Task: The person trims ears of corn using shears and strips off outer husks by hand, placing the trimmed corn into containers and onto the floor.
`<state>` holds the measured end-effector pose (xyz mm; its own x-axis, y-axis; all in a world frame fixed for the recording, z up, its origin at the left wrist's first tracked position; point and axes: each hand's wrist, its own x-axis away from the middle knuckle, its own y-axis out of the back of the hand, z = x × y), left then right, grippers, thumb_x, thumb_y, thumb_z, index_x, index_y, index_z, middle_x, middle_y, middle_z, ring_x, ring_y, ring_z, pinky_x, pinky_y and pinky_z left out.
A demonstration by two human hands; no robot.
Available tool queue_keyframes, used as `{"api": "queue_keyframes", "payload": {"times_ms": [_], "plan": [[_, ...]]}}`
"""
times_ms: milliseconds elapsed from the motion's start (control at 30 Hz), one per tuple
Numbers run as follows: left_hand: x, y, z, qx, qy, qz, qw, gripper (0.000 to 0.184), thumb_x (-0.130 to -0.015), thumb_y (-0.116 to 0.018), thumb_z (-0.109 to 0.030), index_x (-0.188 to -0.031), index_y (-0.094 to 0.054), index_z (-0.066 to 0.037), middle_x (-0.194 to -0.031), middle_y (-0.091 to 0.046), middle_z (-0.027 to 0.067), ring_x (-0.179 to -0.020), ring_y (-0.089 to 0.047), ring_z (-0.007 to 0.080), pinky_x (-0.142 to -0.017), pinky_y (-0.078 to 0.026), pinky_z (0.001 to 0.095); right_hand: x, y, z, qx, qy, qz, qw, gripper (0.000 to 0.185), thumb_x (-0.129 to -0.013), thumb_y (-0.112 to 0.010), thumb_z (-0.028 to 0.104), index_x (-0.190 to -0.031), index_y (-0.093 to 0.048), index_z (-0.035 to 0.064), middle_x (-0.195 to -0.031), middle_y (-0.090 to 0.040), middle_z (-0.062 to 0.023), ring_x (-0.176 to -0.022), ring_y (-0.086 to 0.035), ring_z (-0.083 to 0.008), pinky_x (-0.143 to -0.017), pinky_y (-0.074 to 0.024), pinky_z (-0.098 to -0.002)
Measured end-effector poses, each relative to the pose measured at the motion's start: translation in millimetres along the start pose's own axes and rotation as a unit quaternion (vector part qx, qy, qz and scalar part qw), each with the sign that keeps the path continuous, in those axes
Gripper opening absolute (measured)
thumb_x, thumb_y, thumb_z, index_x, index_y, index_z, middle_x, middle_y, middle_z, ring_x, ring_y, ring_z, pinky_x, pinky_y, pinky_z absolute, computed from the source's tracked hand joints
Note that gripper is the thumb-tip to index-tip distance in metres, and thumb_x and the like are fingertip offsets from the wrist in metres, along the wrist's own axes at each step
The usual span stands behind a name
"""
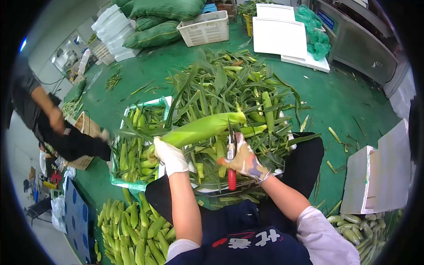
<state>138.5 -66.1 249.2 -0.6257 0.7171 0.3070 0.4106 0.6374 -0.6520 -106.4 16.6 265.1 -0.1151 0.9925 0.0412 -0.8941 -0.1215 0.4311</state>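
An ear of corn in its green husk (201,128) lies across the middle of the view. My left hand (170,157), in a white glove, is closed around its left end. In a patterned glove, my right hand (247,162) grips red-handled pruning shears (232,177), which point upward. Their dark blades meet the corn close to its cut-looking stem end; whether they are biting into it I cannot tell. Beneath both hands spreads a big heap of corn ears and loose leaves (216,84). A box lined with green plastic (115,174) holds more ears left of my left hand.
Husked-in ears are piled (137,229) at the lower left. Bagged corn (357,232) and a white foam box (357,181) stand at right. Behind the heap are a white crate (204,31), green sacks (154,33) and foam lids (280,37). Another person (48,115) is at far left.
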Motion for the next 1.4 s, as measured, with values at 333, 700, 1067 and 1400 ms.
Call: {"api": "queue_keyframes", "payload": {"times_ms": [333, 700, 1067, 1400], "plan": [[-25.5, -31.4, -24.1, -0.100, -0.101, -0.088, 0.986, 0.035, -0.089, -0.058, -0.029, -0.099, -0.053, 0.004, -0.088, -0.060, 0.0164, -0.070, -0.061, 0.0282, -0.063, -0.054, 0.0434, 52.8, 18.8, -43.8, -0.243, -0.111, 0.094, 0.959, 0.034, -0.081, -0.072, 0.021, -0.098, -0.053, -0.0013, -0.074, -0.059, -0.0081, -0.073, -0.061, -0.0194, -0.066, -0.0525, -0.0351], [3.6, -40.3, -42.8, -0.344, -0.072, 0.119, 0.929, 0.046, -0.093, -0.056, -0.043, -0.085, -0.065, 0.002, -0.078, -0.063, 0.0104, -0.066, -0.059, 0.0198, -0.058, -0.051, 0.0349, 2.2, 33.6, 31.2, 0.140, -0.024, 0.050, 0.989, 0.080, -0.066, -0.083, 0.040, -0.124, -0.044, -0.0001, -0.092, -0.065, -0.0201, -0.081, -0.064, -0.0333, -0.075, -0.0512, -0.0400], [-27.5, -0.2, -101.6, -0.462, -0.255, 0.016, 0.849, 0.055, -0.093, -0.054, -0.047, -0.075, -0.065, 0.004, -0.069, -0.064, 0.0111, -0.059, -0.057, 0.0181, -0.060, -0.046, 0.0341, -37.7, 40.5, 32.4, 0.273, 0.031, -0.076, 0.959, 0.065, -0.075, -0.071, 0.043, -0.110, -0.044, -0.0045, -0.085, -0.063, -0.0184, -0.073, -0.065, -0.0295, -0.068, -0.0549, -0.0385], [101.2, 11.4, -2.9, -0.501, -0.191, 0.267, 0.801, 0.043, -0.083, -0.072, -0.021, -0.114, -0.052, 0.000, -0.097, -0.063, 0.0095, -0.084, -0.059, 0.0150, -0.075, -0.049, 0.0297, 22.5, -54.0, 8.6, 0.012, 0.000, 0.105, 0.994, 0.075, -0.067, -0.083, 0.040, -0.116, -0.045, -0.0018, -0.088, -0.063, -0.0151, -0.078, -0.063, -0.0263, -0.073, -0.0512, -0.0369]]}}
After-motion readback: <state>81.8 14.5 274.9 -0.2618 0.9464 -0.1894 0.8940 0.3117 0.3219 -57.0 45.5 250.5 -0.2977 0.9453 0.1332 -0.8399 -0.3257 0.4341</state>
